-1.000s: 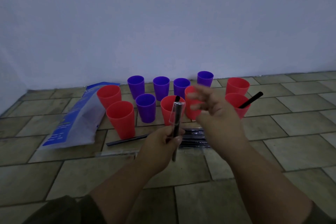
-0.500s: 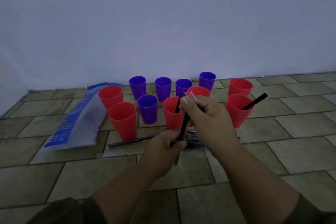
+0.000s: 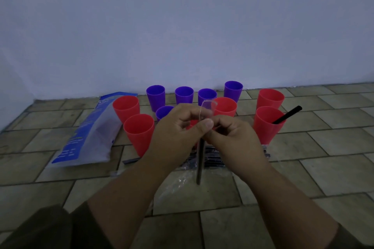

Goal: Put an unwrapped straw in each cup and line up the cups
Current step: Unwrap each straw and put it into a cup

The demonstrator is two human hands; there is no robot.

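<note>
We are pinching a black straw (image 3: 200,159) upright between left hand (image 3: 178,133) and right hand (image 3: 232,139), fingers closed, clear wrapper (image 3: 207,110) peeling above; red cups (image 3: 139,131) sitting just beyond.

Left hand (image 3: 178,133) and right hand (image 3: 232,139) raised together, fingertips pinched in a touching grip, forearms converging.

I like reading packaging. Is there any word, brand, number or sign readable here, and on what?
Nothing can be read.
Blue and white bag, lying on the floor left of the cups: it bears pale lines of print, too small and blurred to read.
Cups, straws and clear wrapper: no markings visible.
</note>
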